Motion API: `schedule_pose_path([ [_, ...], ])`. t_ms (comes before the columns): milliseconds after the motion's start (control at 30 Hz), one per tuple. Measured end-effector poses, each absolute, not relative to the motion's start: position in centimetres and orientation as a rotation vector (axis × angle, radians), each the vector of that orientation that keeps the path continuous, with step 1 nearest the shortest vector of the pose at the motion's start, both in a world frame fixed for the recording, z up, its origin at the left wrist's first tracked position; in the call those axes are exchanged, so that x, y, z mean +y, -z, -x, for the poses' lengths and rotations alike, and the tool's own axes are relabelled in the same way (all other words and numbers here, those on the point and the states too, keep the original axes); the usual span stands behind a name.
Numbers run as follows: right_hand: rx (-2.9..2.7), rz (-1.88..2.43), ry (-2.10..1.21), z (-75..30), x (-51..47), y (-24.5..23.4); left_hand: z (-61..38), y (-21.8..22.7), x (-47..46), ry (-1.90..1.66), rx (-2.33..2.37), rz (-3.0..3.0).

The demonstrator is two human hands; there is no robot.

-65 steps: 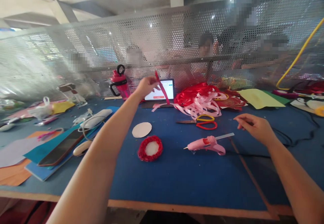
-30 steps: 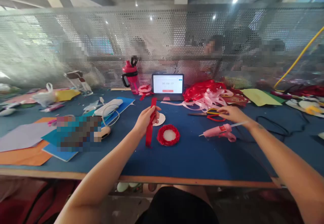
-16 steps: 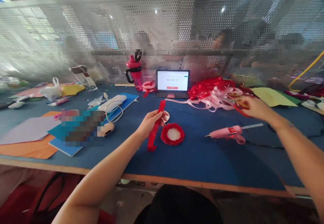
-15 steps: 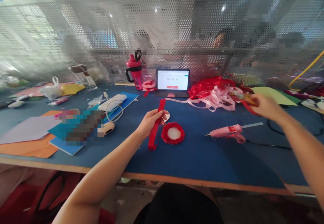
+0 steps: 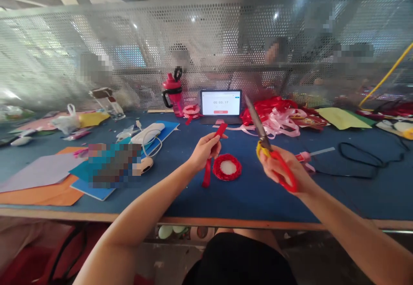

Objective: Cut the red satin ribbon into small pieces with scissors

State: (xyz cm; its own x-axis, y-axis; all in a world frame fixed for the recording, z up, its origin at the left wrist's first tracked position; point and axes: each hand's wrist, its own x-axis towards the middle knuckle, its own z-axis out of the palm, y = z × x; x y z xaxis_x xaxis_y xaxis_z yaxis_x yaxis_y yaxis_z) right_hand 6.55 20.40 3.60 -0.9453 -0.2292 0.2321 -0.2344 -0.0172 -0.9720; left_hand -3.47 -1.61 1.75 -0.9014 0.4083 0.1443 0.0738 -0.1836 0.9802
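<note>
1. Pinched in the left hand (image 5: 204, 151), between thumb and fingers, is a red ribbon strip (image 5: 207, 174); its lower end hangs to the table (image 5: 251, 199).
2. Just right of it, the right hand (image 5: 284, 171) is closed around the handles of the scissors (image 5: 258, 124), blades together, pointing up.
3. Between the hands lies a red rosette (image 5: 227, 167).
4. Behind, the tablet (image 5: 220, 102) shows 00:00:17.

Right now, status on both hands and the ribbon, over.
Left hand pinching red ribbon strip, hanging down. Right hand gripping scissors, blades pointing up. Red rosette on table between hands; nothing blocks blades.
</note>
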Motion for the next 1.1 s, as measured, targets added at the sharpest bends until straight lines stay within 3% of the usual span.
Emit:
schedule_pose_path([
  [367, -2.164, -0.491, -2.287, -2.0, 18.5, 0.3, 1.8, -0.5, -2.7, -2.176, 1.717, -0.563],
  [800, -2.307, -0.821, -2.152, -5.2, 21.2, 0.0, 4.2, -3.9, -6.0, -2.801, 1.490, -0.340],
  [1100, -1.974, -0.682, -2.618, -5.0, 19.5, 1.3, 6.0, -3.2, -6.4, -3.001, 1.339, -0.270],
])
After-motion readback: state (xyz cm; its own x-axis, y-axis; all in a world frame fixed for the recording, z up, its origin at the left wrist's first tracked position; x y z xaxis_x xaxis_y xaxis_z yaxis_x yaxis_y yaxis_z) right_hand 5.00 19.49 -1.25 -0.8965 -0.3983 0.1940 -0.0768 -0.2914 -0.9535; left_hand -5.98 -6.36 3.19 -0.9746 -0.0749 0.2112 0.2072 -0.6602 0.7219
